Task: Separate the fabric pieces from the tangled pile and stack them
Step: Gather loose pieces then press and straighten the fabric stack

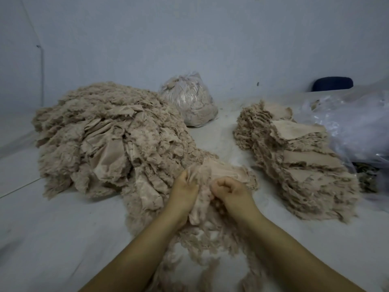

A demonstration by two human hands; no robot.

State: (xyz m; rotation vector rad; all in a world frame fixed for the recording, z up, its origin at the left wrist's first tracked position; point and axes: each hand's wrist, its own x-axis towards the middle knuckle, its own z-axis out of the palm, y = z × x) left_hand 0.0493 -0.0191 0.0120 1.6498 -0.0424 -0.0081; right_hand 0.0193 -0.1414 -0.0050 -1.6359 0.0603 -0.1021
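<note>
Tangled pile: large heap of beige, frayed fabric pieces, left half of the table, with a trail of loose pieces running toward the viewer between the two forearms. Stack: sorted beige pieces laid in overlapping layers, right of centre on the table, apart from the pile with a strip of bare surface between them. Fabric piece: thin, pale, ragged-edged, raised at the near end of the pile, between pile and stack. Left hand: fingers curled, gripping the left edge of the fabric piece. Right hand: closed in a fist, knuckles up, clamped on the same piece just beside the left hand; the two hands nearly touch. Tied bag: clear plastic, filled with similar beige material, standing at the far side of the table behind the pile. Plastic sheeting: crumpled, translucent, at the right edge, just behind and beside the stack, with some darker scraps under its lower edge. Chair back: dark blue, beyond the table at the far right, against the pale wall
</note>
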